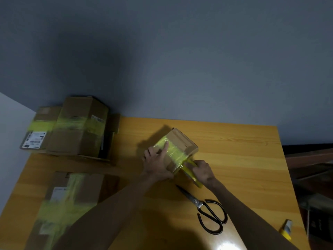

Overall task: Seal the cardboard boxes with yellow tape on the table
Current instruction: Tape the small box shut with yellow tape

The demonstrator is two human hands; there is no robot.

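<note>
A small cardboard box (185, 141) sits mid-bench (234, 141) with a yellow strip (173, 150) across its top. The left hand (158, 161) lies on the box, fingers relaxed, its index finger straight and pressing the strip down. The right hand (202, 172) has its fingers curled round the tape roll (191, 173) at the box's near corner, with scissors (210, 213) near it and taped boxes (75, 130) at the bench's left.

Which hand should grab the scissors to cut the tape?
Probably the right hand: the scissors lie just beside its forearm. It grips the yellow tape roll, though, so that goes down first. The left hand pins the tape strip on the small cardboard box.
</note>
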